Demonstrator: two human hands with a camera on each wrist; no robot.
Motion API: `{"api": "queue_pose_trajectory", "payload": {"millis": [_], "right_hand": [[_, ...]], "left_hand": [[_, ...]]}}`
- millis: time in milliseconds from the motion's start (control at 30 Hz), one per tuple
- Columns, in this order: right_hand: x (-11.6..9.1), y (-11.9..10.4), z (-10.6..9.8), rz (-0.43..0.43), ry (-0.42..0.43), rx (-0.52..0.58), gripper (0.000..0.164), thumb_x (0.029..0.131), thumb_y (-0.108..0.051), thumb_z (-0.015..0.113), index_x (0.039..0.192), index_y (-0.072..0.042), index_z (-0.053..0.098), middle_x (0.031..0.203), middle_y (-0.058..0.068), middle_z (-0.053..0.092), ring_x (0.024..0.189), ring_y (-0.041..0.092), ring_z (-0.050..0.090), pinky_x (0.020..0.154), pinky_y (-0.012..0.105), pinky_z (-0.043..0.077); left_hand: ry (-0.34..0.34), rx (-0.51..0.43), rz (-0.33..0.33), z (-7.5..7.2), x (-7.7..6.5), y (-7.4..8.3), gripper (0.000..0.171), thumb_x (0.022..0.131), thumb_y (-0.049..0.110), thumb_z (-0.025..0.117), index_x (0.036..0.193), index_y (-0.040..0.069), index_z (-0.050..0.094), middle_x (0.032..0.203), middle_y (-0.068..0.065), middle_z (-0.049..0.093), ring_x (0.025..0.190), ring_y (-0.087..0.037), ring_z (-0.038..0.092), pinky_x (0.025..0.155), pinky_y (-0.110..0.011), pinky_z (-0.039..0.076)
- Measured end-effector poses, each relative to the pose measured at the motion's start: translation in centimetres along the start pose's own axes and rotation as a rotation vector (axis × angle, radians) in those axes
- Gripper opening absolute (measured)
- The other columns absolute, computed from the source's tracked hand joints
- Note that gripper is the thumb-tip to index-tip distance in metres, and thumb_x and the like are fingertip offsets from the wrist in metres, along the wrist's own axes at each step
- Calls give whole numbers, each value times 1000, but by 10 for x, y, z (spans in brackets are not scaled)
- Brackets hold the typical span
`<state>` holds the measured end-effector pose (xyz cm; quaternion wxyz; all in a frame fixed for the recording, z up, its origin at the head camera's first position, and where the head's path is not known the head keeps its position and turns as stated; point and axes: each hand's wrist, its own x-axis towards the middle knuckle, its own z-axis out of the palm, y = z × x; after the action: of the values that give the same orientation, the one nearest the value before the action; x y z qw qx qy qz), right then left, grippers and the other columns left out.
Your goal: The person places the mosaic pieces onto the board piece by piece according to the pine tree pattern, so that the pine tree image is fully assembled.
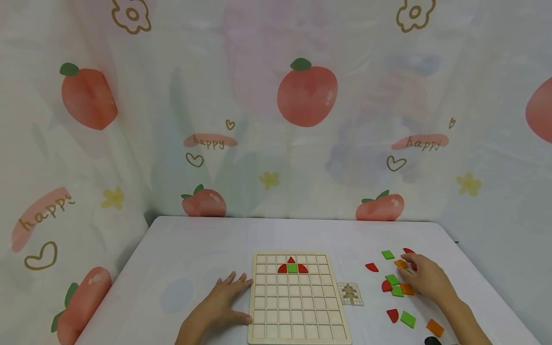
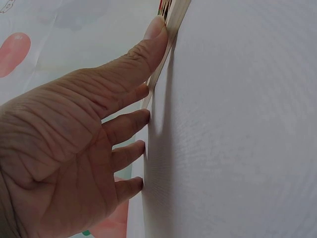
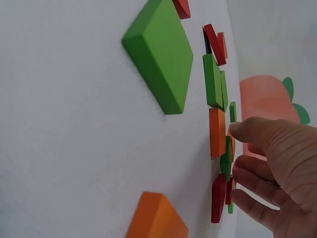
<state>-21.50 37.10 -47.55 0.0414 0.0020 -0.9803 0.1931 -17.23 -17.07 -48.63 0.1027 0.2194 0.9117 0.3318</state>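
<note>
A light wooden grid board (image 1: pixel 302 304) lies on the table. Near its top a green square tile (image 1: pixel 292 268) sits in a cell, with a red triangle (image 1: pixel 291 260) above it and a red quarter-round tile on each side. My left hand (image 1: pixel 222 299) has its fingers spread beside the board's left edge, the thumb (image 2: pixel 156 37) touching that edge. At the right, my right hand (image 1: pixel 424 278) hovers over loose tiles, fingers slightly bent and apart. Closest to its fingertips are an orange tile (image 1: pixel 401 264) and a partly hidden red tile (image 1: pixel 408 250). I see nothing held in it.
A small pattern card (image 1: pixel 351 294) with a tree picture lies against the board's right side. Several green, red and orange tiles are scattered at the right, among them a green tile (image 3: pixel 161 57) and an orange tile (image 1: pixel 435 328). A dark object (image 1: pixel 432 340) shows at the bottom edge.
</note>
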Motion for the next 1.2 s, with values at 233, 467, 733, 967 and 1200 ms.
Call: {"api": "queue_pose_trajectory", "payload": {"millis": [233,467,733,967,1200], "right_hand": [[5,1,0,19,-33,-33,50,91,-22,76,126,11,62,91,11,62,84,27,53,80,54,56],[8,4,3,9,-37,-27,42,90,-14,74,122,10,63,90,10,63,82,26,53,79,52,56],[10,4,7,5,-47,-25,41,88,-11,76,119,12,64,108,26,68,92,35,59,91,63,53],[6,3,7,35,-50,-1,42,87,-12,76,117,14,62,105,26,67,90,33,60,88,57,58],[0,-4,6,39,-28,46,44,89,-15,78,119,13,61,110,27,66,95,37,60,89,57,58]], "left_hand": [[-7,-6,-13,0,1,-1,95,69,41,91,148,7,53,157,-23,43,150,-52,23,119,-73,11],[-14,4,-26,1,3,-1,95,69,43,91,149,8,53,158,-22,42,151,-50,23,120,-71,12],[-9,20,-16,1,2,-2,95,69,42,91,149,8,53,157,-23,43,150,-51,24,119,-72,13],[-5,16,-22,1,2,-1,94,69,41,92,148,8,54,156,-22,44,150,-51,24,120,-72,13],[-5,10,-18,1,2,-1,94,69,40,92,148,7,53,156,-23,44,150,-51,24,119,-73,12]]}}
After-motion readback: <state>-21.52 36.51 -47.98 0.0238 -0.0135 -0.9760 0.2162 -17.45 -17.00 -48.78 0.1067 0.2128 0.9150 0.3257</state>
